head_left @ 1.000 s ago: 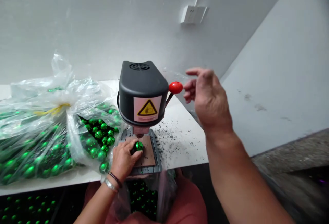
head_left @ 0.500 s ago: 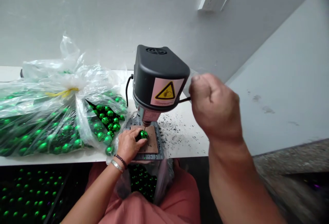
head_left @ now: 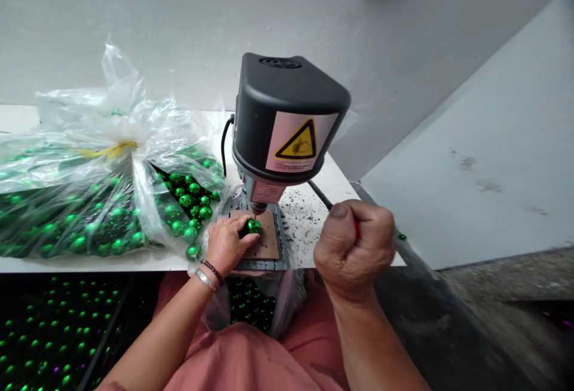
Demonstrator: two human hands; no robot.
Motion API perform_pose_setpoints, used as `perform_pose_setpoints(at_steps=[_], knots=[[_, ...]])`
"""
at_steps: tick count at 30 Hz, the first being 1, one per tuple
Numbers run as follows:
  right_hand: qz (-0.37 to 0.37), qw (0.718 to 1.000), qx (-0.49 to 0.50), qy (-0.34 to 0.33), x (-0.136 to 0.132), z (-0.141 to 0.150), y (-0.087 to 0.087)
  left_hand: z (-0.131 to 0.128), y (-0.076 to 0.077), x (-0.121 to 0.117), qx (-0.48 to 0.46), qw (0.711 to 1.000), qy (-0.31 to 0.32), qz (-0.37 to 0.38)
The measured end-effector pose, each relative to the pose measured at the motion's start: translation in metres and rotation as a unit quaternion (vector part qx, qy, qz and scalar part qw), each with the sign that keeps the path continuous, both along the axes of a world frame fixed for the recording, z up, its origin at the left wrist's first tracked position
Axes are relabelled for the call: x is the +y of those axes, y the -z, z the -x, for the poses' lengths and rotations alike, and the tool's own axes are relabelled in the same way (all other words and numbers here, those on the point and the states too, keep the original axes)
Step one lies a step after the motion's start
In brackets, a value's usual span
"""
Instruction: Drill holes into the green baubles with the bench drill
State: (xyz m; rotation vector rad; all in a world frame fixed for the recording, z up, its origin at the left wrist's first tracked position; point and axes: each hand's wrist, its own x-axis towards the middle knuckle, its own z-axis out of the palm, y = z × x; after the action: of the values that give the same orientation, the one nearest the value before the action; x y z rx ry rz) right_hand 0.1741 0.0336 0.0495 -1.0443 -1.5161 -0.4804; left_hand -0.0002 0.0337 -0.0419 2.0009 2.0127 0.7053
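Observation:
Between the thumb and fingers of my left hand (head_left: 228, 241) is a shiny green ball (head_left: 253, 226), resting on a brown board (head_left: 268, 241) on the drill press's grey base (head_left: 282, 253). The thin drill bit (head_left: 255, 217) points down at the top of the ball; whether it has entered the ball I cannot tell. My right hand (head_left: 356, 247) is closed in a fist around the feed lever (head_left: 320, 194), and a bit of its red grip shows between the fingers. Above the ball stands the black drill press head (head_left: 287, 98) with a yellow warning sign.
A tied clear plastic bag (head_left: 112, 182) full of green balls lies on the white table (head_left: 309, 217) at left, torn open beside the press. Dark shavings litter the table right of the base. Below the table's edge, more green balls (head_left: 251, 307) sit in a bag at my lap.
My right hand has pulled the lever down and toward me. The drill chuck sits closer to the ball. My left hand keeps its hold, and the view has shifted slightly.

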Motion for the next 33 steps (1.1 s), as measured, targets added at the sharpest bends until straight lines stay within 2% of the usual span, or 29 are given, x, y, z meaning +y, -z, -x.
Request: perform_pose_setpoints(at_steps=[5, 10, 12, 14, 16, 17, 19, 22, 24, 27, 30, 33], knots=[[-0.013, 0.999, 0.026, -0.019, 0.001, 0.004, 0.016, 0.000, 0.000, -0.001, 0.005, 1.000, 0.001, -0.003], [0.000, 0.995, 0.048, -0.082, 0.003, 0.006, 0.039, -0.001, -0.002, -0.003, 0.006, 1.000, 0.003, -0.001], [-0.005, 0.994, 0.052, -0.098, 0.004, 0.007, 0.038, -0.001, -0.002, -0.003, 0.004, 1.000, 0.001, 0.001], [-0.033, 0.995, 0.064, -0.073, 0.007, 0.007, 0.023, -0.002, -0.002, -0.002, -0.002, 1.000, -0.003, 0.002], [-0.058, 0.995, 0.074, -0.016, 0.014, 0.008, -0.004, -0.002, -0.001, -0.001, -0.013, 1.000, -0.008, 0.003], [-0.039, 0.997, 0.070, 0.006, 0.019, 0.008, -0.020, -0.002, -0.001, -0.001, -0.021, 1.000, -0.010, 0.004], [0.019, 0.998, 0.065, 0.008, 0.031, 0.010, -0.050, -0.001, -0.002, -0.002, -0.043, 0.999, -0.009, 0.005], [0.096, 0.991, 0.096, -0.001, 0.046, 0.013, -0.078, 0.002, -0.007, -0.012, -0.084, 0.996, 0.004, 0.008], [0.113, 0.987, 0.114, 0.000, 0.051, 0.014, -0.082, 0.005, -0.012, -0.024, -0.106, 0.994, 0.025, 0.012], [0.114, 0.986, 0.118, -0.006, 0.052, 0.015, -0.080, 0.008, -0.023, -0.047, -0.119, 0.990, 0.071, 0.027], [0.111, 0.987, 0.117, -0.022, 0.052, 0.014, -0.077, 0.014, -0.033, -0.066, -0.097, 0.984, 0.128, 0.077], [0.110, 0.987, 0.114, -0.027, 0.052, 0.014, -0.077, 0.022, -0.040, -0.067, -0.079, 0.983, 0.138, 0.093]])
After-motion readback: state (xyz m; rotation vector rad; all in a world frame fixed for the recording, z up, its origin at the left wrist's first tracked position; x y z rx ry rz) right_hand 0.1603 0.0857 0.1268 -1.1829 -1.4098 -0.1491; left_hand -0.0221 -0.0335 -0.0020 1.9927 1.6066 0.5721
